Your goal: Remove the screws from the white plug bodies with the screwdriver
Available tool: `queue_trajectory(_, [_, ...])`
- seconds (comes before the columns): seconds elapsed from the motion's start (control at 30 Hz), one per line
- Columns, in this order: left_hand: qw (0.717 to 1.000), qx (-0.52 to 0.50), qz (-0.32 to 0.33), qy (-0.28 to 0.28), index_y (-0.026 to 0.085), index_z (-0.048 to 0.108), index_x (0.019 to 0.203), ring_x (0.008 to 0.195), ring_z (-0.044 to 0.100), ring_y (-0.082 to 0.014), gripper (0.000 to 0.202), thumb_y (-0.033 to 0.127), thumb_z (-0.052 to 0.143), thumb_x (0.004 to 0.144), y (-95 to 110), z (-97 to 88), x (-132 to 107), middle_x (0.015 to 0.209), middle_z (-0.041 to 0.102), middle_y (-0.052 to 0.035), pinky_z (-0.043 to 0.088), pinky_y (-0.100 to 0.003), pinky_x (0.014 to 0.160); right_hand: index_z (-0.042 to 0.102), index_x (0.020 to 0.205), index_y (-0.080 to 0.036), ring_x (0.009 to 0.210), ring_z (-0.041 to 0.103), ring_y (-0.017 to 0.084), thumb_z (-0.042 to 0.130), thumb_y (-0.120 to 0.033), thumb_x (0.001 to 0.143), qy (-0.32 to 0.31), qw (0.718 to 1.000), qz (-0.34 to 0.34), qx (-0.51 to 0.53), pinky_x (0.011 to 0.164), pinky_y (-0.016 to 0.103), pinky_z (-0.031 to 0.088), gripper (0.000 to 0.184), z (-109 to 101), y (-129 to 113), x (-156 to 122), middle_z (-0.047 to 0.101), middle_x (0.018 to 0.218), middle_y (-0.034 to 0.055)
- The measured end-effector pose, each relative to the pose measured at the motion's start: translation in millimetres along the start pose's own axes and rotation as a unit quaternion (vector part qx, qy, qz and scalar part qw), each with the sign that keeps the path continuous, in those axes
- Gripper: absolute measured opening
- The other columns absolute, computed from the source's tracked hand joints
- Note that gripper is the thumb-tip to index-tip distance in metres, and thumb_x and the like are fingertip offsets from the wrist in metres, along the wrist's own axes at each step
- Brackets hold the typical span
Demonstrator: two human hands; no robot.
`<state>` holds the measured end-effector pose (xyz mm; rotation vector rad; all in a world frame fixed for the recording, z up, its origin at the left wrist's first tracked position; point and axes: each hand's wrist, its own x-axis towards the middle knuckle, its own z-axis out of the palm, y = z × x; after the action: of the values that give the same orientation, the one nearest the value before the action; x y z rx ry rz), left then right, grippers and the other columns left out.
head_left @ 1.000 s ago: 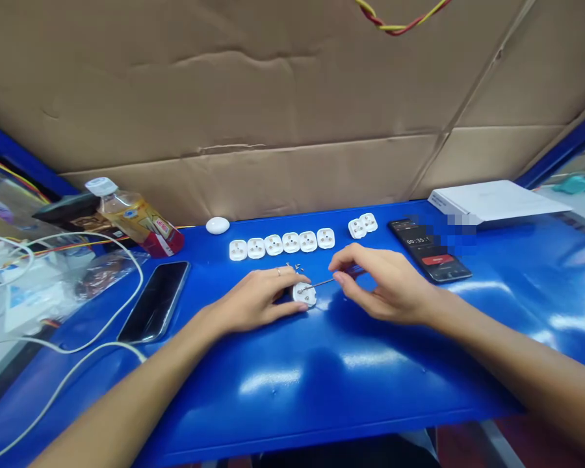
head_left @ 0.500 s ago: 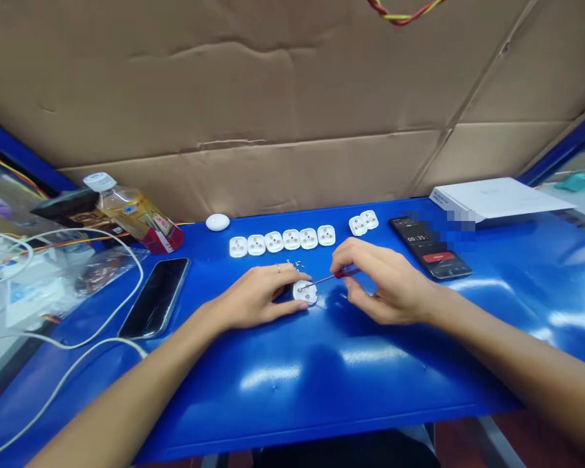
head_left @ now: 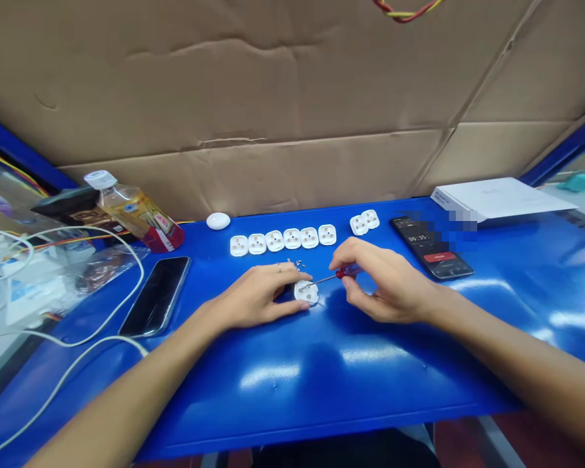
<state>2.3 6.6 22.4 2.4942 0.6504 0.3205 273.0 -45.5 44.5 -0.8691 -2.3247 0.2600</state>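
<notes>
My left hand pinches a white plastic plug housing between thumb and fingers, holding it against the blue table. Metal pieces show inside the housing. My right hand grips a screwdriver by its red handle, the shaft slanting left and down so that its tip rests in the housing. Several tiny screws lie scattered just behind my left fingertips. Farther back stands a row of several similar white housings, metal parts in each. Two more housings sit touching each other to the right.
At left are a dark phone, a tilted drink bottle and looping white cables. A white oval object lies by the cardboard wall. Another phone with a running timer and a white box are at right.
Both hands keep nearly the same place, with the screwdriver tip still in the housing. My right fingers have shifted slightly on the handle. The whole view has moved a little.
</notes>
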Motion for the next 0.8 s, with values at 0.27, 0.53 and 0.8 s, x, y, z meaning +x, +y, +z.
queue_trajectory(0.27, [0.992,-0.005,-0.039,0.116,0.019,0.069,0.127,0.071,0.054,-0.014,0.04,0.047,0.067,0.098,-2.6,-2.5,0.1,0.092,0.063,-0.0032,0.045,-0.028,0.069,0.052,0.113,-0.023,0.084,0.064,0.021,0.054,-0.008,0.09,0.055,0.997,0.016,-0.046,0.073,0.035,0.055,0.027,4.2,10.0,1.3,0.063,0.102,0.0069])
queue_trajectory(0.53, [0.978,0.033,-0.087,0.185,0.021,0.077,0.109,0.076,0.058,-0.0158,0.02,0.034,0.07,0.097,-11.2,1.5,7.2,0.092,0.071,-0.0028,0.045,-0.028,0.071,0.052,0.119,-0.02,0.097,0.066,0.025,0.047,-0.015,0.102,-0.02,0.996,0.042,-0.074,0.079,0.039,0.057,0.018,12.6,16.8,0.5,0.061,0.115,0.0124])
queue_trajectory(0.8, [0.975,0.017,-0.09,0.2,0.023,0.081,0.1,0.072,0.057,-0.0139,0.016,0.029,0.066,0.099,-14.6,4.6,8.6,0.091,0.075,-0.001,0.042,-0.027,0.068,0.052,0.122,-0.021,0.1,0.066,0.024,0.045,-0.018,0.105,-0.044,0.996,0.048,-0.066,0.08,0.038,0.058,0.019,15.7,15.8,-0.1,0.061,0.12,0.0123])
